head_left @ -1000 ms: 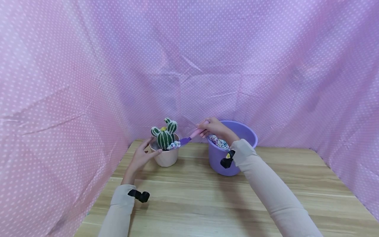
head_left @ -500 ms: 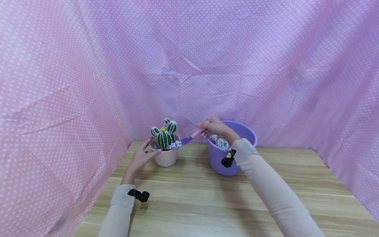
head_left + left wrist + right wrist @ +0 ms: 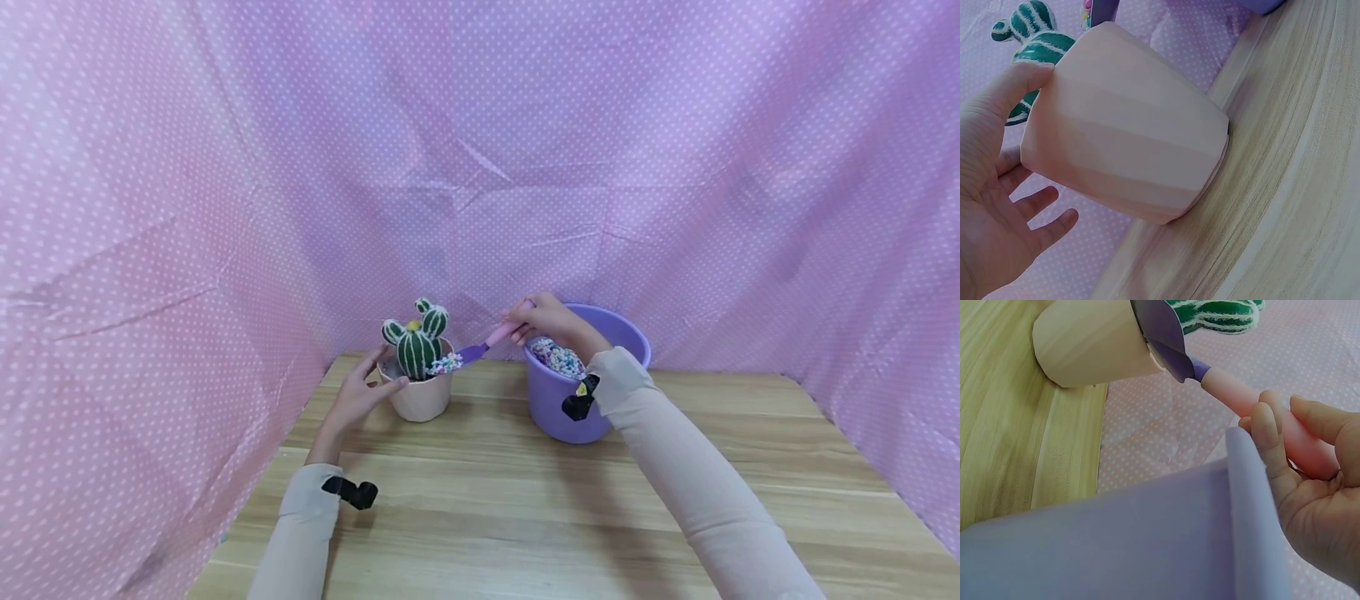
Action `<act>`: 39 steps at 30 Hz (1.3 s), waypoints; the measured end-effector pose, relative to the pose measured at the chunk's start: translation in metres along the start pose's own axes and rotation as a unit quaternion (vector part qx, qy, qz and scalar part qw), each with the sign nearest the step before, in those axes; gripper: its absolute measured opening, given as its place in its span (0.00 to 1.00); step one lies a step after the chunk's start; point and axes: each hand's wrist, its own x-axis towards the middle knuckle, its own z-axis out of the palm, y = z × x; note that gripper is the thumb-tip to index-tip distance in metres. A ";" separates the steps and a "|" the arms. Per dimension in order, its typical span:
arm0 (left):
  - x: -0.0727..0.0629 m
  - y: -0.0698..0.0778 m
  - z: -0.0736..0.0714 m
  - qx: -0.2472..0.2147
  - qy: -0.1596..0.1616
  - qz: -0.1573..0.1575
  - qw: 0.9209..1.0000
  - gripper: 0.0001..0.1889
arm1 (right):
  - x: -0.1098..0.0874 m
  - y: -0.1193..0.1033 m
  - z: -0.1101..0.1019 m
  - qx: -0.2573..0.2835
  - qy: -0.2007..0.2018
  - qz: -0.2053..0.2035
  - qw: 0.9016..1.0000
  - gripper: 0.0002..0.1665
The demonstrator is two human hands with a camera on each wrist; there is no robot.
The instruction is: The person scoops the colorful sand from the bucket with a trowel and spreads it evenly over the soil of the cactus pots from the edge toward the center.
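A toy cactus (image 3: pixel 417 353), green with white stripes and a yellow tuft, stands in a pale pink flower pot (image 3: pixel 420 402). My left hand (image 3: pixel 357 398) holds the pot's left side, its thumb (image 3: pixel 1035 75) at the rim and the other fingers spread round the far side. My right hand (image 3: pixel 551 323) grips the pink handle of a small trowel (image 3: pixel 474 353). The trowel's purple blade, seen from beneath in the right wrist view, reaches over the pot's right rim beside the cactus. Small multicoloured beads (image 3: pixel 446 363) are heaped on the blade.
A purple bucket (image 3: pixel 551 408) stands right of the pot, under my right wrist, with more coloured beads (image 3: pixel 557 358) inside. Its rim (image 3: pixel 1250 506) is close below my right hand. A pink dotted cloth (image 3: pixel 480 233) hangs behind the wooden table (image 3: pixel 450 517) and at both sides.
The trowel and my right hand have shifted very slightly up and to the right, with the beads still on the blade. My left hand stays at the pot.
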 end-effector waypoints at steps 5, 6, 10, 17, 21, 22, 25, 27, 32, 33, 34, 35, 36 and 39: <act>0.002 -0.002 0.001 -0.025 0.000 0.002 1.000 0.44 | 0.002 0.002 0.002 0.007 0.009 0.000 1.000 0.12; 0.002 -0.002 0.002 -0.032 0.000 0.001 0.999 0.44 | 0.002 0.002 0.003 0.005 0.009 -0.001 1.000 0.10; 0.000 0.004 0.003 -0.051 -0.003 -0.004 0.999 0.44 | 0.004 0.005 0.005 0.005 0.013 -0.005 1.000 0.06; -0.011 0.033 0.002 -0.058 -0.012 -0.018 0.998 0.43 | 0.003 0.008 0.009 0.005 0.024 -0.028 0.999 0.08; -0.014 0.038 0.001 -0.058 -0.014 -0.020 0.998 0.43 | 0.002 0.008 0.010 0.002 0.027 -0.038 0.999 0.09; -0.014 0.038 0.001 -0.061 -0.014 -0.021 0.998 0.43 | 0.002 0.008 0.010 0.001 0.029 -0.040 0.999 0.09; -0.010 0.025 0.002 -0.061 -0.009 -0.020 0.998 0.43 | 0.002 0.008 0.010 -0.003 0.034 -0.043 0.998 0.08; -0.005 0.014 0.003 -0.057 -0.005 -0.018 0.998 0.44 | 0.003 0.008 0.010 -0.006 0.036 -0.044 0.998 0.08; 0.001 0.000 0.004 -0.058 -0.001 -0.013 0.998 0.45 | 0.004 0.008 0.009 -0.014 0.036 -0.042 0.998 0.09; 0.001 0.000 0.004 -0.060 -0.001 -0.013 0.998 0.45 | 0.004 0.008 0.010 -0.015 0.036 -0.041 0.998 0.08; 0.001 0.000 0.004 -0.062 -0.002 -0.014 0.998 0.45 | 0.005 0.008 0.010 -0.017 0.036 -0.040 0.998 0.08; 0.002 0.000 0.004 -0.064 -0.003 -0.015 0.998 0.45 | 0.005 0.008 0.010 -0.018 0.036 -0.040 0.998 0.08; 0.002 0.000 0.004 -0.064 -0.004 -0.016 0.998 0.45 | 0.005 0.007 0.010 -0.019 0.035 -0.040 0.998 0.07; 0.002 0.000 0.004 -0.072 -0.007 -0.018 0.997 0.45 | 0.004 0.007 0.010 -0.018 0.033 -0.041 0.998 0.07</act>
